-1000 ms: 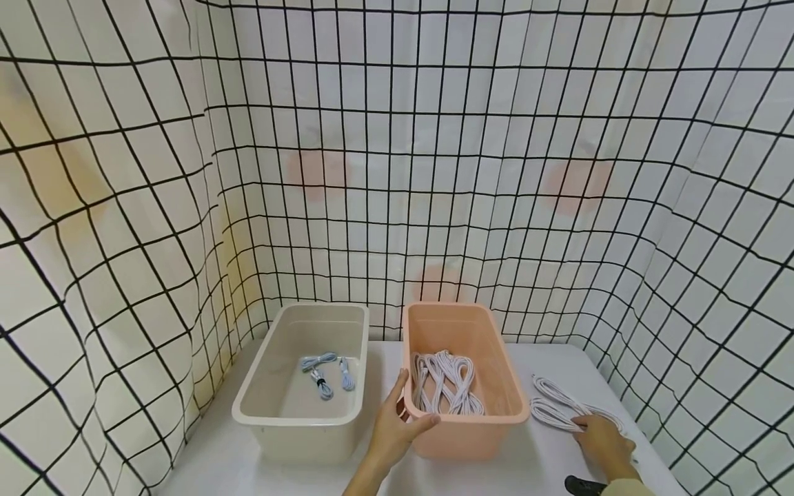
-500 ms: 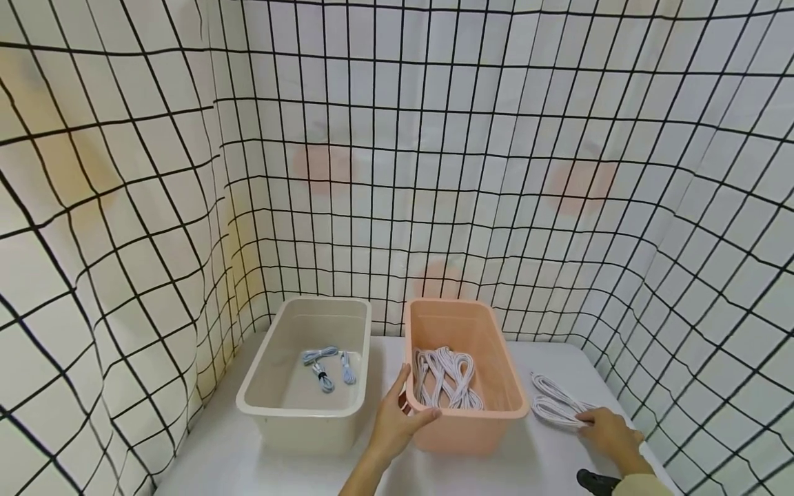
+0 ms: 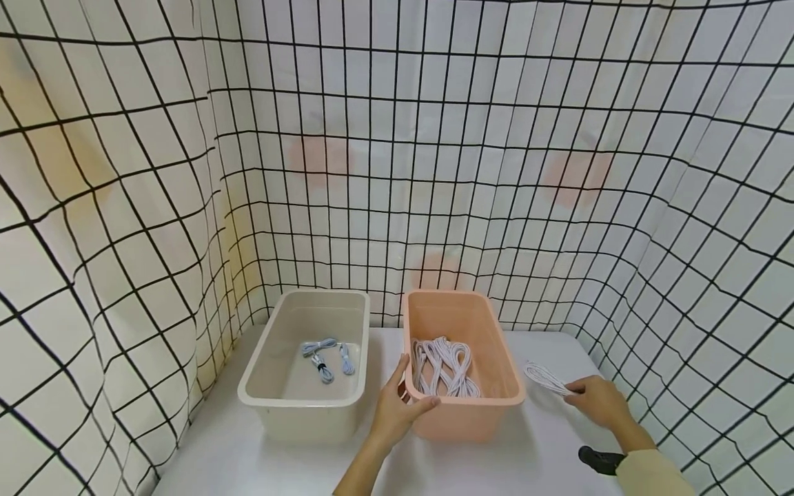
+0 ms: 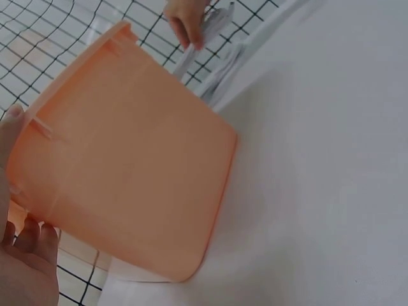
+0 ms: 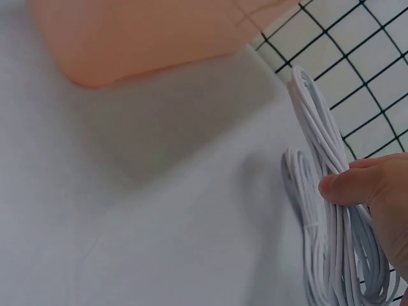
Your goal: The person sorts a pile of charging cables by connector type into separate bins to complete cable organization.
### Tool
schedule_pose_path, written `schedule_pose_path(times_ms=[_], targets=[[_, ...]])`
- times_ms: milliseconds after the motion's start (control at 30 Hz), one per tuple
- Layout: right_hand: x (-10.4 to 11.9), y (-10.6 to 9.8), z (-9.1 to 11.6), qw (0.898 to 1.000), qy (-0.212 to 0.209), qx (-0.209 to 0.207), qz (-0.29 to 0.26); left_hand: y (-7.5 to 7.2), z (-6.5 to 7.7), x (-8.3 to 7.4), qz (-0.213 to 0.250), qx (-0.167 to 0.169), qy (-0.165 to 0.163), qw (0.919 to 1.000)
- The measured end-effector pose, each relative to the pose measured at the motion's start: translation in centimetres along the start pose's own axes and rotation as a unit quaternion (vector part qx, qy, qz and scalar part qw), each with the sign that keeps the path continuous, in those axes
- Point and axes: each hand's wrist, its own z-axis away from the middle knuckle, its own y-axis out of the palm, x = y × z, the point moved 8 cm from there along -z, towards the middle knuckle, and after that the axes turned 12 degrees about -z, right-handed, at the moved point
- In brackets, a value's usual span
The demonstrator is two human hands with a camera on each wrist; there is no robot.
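Note:
My right hand (image 3: 598, 401) pinches a looped bundle of white cable (image 3: 543, 377) between thumb and fingers, to the right of the orange bin (image 3: 465, 421). In the right wrist view, that held cable bundle (image 5: 314, 115) is raised above the table. A second white cable bundle (image 5: 310, 248) shows just beside it, lower down. My left hand (image 3: 395, 411) holds the orange bin's near left corner, its thumb across the front and its fingers along the left side. Several white cable bundles (image 3: 457, 368) lie inside this bin.
A cream bin (image 3: 304, 421) stands left of the orange one, with three pale blue cable bundles (image 3: 322, 368) inside. Black netting (image 3: 397, 172) surrounds the white table (image 3: 527, 461) at the back and sides. A black strap (image 3: 598, 460) sits near the right sleeve.
My right hand has lifted the white cable bundle off the table and moved up and slightly left. The left hand stays on the bin's corner. The head view has shifted slightly.

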Motion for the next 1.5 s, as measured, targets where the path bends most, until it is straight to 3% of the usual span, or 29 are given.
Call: schedule_pose_path(times_ms=[133, 433, 833, 1167, 1500], targets=[[1.6, -0.6, -0.9, 0.999, -0.032, -0.008, -0.022, -0.3, -0.4, 0.0, -0.002, -0.002, -0.001, 1.0000], [4.0, -1.9, -1.9, 0.997, -0.051, -0.023, -0.054, -0.4, -0.6, 0.2, 0.004, -0.006, -0.010, 0.9999], [9.3, -3.8, -2.4, 0.992, -0.091, -0.034, -0.081, -0.9, -0.1, 0.6, 0.014, -0.008, -0.006, 0.9999], [13.8, -3.9, -3.4, 0.989, -0.117, -0.033, -0.081, -0.9, 0.1, 0.6, 0.011, -0.007, -0.008, 0.9999], [16.4, -3.2, -4.1, 0.988, -0.116, -0.029, -0.102, -0.2, -0.1, 0.3, 0.014, 0.000, -0.006, 0.9999]])
